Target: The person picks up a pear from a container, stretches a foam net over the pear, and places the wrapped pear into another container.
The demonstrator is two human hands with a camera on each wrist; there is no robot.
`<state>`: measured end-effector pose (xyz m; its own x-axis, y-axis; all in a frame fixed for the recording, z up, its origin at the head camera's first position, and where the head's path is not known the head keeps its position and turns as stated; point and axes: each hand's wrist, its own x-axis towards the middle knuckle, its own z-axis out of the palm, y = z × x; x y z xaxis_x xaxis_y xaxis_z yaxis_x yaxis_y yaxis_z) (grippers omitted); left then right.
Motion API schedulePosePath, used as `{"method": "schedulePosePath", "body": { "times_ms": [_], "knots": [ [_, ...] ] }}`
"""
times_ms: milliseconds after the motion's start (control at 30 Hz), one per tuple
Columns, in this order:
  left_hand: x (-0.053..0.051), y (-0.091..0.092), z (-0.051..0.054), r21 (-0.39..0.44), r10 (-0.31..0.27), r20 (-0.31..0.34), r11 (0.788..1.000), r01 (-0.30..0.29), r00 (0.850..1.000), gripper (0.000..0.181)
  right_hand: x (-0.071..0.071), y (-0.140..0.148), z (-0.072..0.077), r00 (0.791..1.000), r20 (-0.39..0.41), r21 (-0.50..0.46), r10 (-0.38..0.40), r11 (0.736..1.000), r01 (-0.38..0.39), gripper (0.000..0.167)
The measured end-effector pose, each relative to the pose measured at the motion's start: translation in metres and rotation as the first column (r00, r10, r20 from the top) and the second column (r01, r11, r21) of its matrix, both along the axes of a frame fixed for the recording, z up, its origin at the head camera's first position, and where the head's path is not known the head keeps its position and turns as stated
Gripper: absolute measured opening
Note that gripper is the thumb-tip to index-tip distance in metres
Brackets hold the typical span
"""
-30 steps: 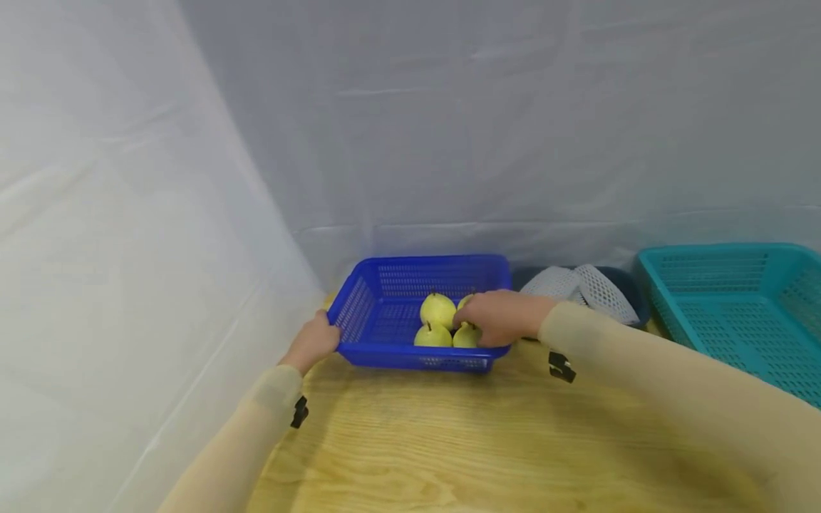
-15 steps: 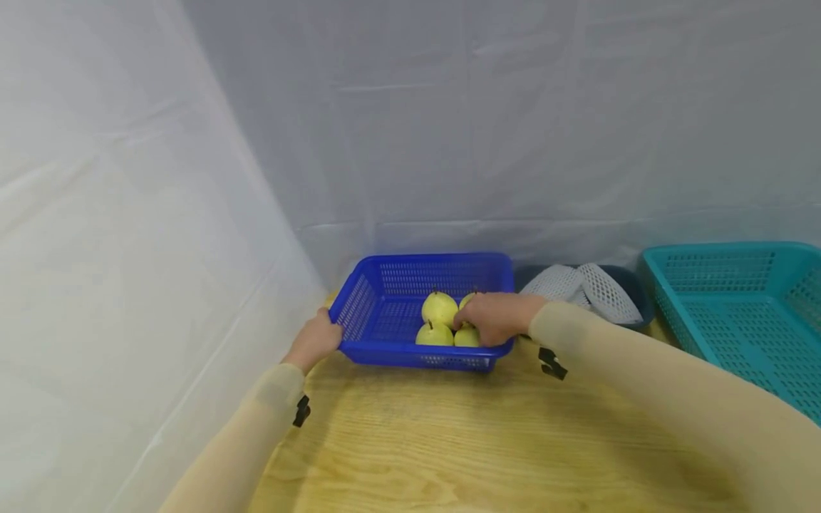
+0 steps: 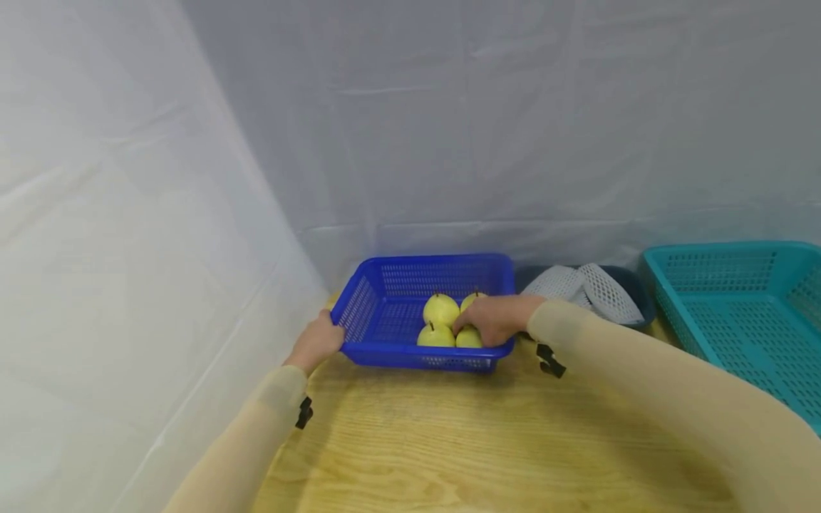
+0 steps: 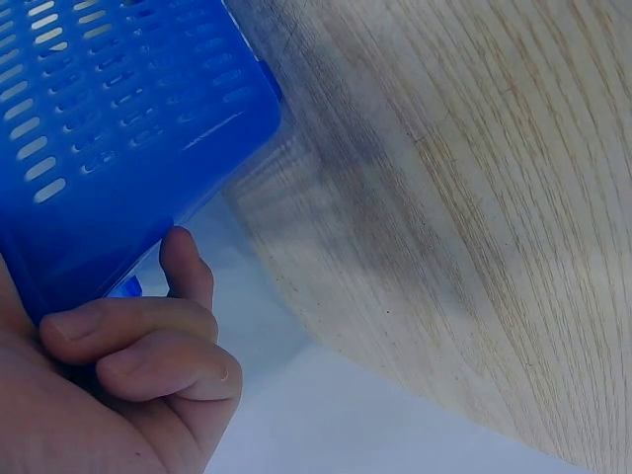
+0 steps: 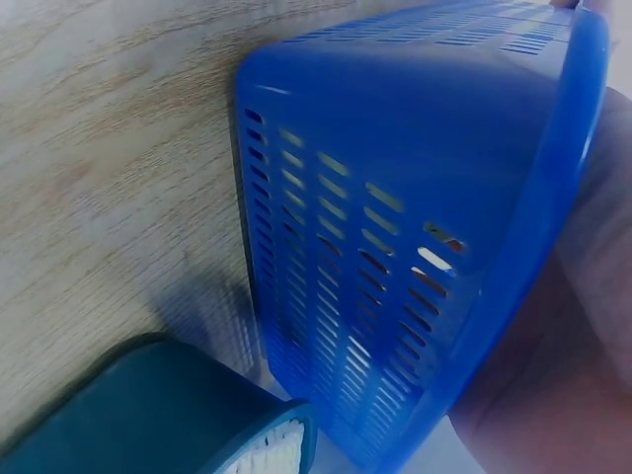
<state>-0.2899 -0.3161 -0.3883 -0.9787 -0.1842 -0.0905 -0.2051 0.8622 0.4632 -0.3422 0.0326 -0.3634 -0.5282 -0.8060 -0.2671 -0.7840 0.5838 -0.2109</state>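
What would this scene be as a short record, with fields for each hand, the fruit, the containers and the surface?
Left hand: grips the blue basket near its front left corner
Right hand: in the basket's right end, among the pears; grip unclear
Fruit: four yellow pears visible
Other containers: dark tub with white netting; teal basket farther right
Surface: wooden table

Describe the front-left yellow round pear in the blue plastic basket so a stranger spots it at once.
On the light wooden table, find the blue perforated plastic basket, left of the dark round-cornered basin. Four yellow round pears cluster toward its right end. Only the front-left pear has its bottom hidden by the near rim yet no hand over it.
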Motion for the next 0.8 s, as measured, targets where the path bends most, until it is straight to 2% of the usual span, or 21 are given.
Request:
{"method": "schedulePosePath", "body": {
  "times_ms": [167,333,467,600,700,800],
  "knots": [
    [0.001,0.001,0.000,-0.013,0.010,0.003,1.000,-0.010,1.000,0.059,-0.002,0.002,-0.001,1.000,-0.023,-0.018,0.015,1.000,-0.016,0.057],
    [0.001,0.001,0.001,-0.011,0.014,0.001,1.000,-0.014,1.000,0.059,-0.005,0.005,0.004,0.998,-0.055,-0.062,0.037,0.997,-0.040,0.057],
    [0.000,0.001,0.000,-0.019,0.020,-0.001,1.000,-0.020,1.000,0.059,-0.005,0.008,0.013,0.998,-0.058,-0.081,0.033,0.996,-0.037,0.058],
    [-0.001,-0.001,-0.001,-0.021,0.020,0.002,1.000,-0.020,1.000,0.060,-0.002,0.011,0.023,0.999,-0.034,-0.085,-0.009,0.996,0.006,0.065],
    [-0.001,-0.001,-0.002,-0.017,0.020,0.007,1.000,-0.020,1.000,0.061,-0.001,0.014,0.032,0.999,-0.037,-0.105,-0.036,0.994,0.032,0.071],
    [0.000,-0.001,-0.001,-0.007,0.023,0.008,1.000,-0.022,1.000,0.060,0.001,0.020,0.045,0.998,-0.043,-0.143,-0.046,0.989,0.039,0.071]
  ]
}}
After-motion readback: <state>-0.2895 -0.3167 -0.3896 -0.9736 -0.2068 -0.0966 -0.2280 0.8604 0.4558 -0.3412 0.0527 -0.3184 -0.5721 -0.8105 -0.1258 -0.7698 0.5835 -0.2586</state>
